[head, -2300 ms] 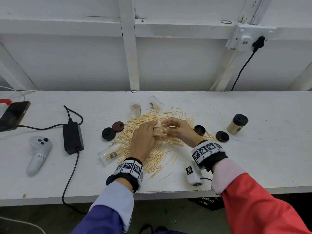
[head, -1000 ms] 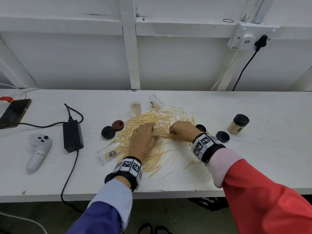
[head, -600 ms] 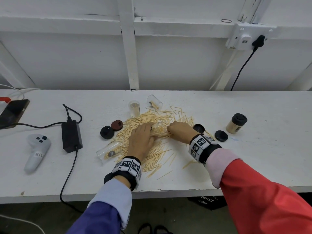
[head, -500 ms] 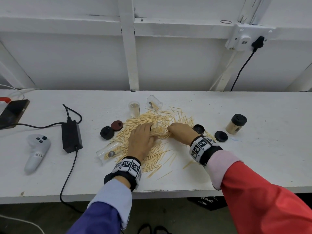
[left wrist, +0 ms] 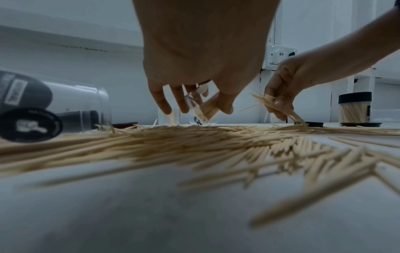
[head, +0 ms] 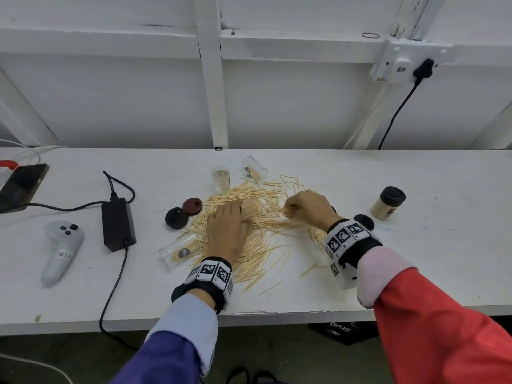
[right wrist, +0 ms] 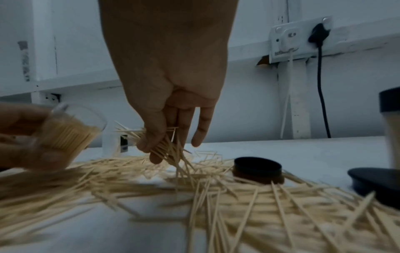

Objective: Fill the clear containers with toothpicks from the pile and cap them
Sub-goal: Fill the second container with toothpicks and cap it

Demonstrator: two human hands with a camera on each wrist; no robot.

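At centre table, over the pile, the left hand grips a part-filled tilted container while the right hand pinches a bunch of toothpicks; one capped jar stands far right, three containers and the loose caps remain.
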